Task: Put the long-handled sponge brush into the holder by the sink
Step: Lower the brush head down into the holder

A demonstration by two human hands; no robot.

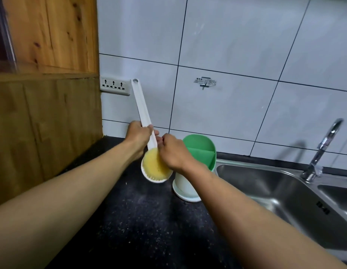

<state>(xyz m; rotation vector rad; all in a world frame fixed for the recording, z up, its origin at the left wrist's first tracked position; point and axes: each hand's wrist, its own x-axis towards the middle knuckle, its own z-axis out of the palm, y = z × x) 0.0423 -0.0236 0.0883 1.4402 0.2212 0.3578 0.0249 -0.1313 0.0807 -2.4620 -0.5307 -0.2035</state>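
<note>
The long-handled sponge brush [142,105] has a white handle and a round yellow sponge head in a white rim. It is held above the counter, handle tilted up toward the wall, head down. My left hand [138,135] grips the lower handle. My right hand [173,152] pinches the neck just above the sponge and covers part of it. The holder [198,146], green inside with a divider and white outside, stands upright just right of the brush head, beside the sink [266,183].
A dark speckled counter [141,220] runs under my arms. A wooden cabinet side [46,117] stands at the left. A socket strip [115,85] and a small hook [204,84] sit on the white tiled wall. A chrome tap [322,148] rises behind the sink.
</note>
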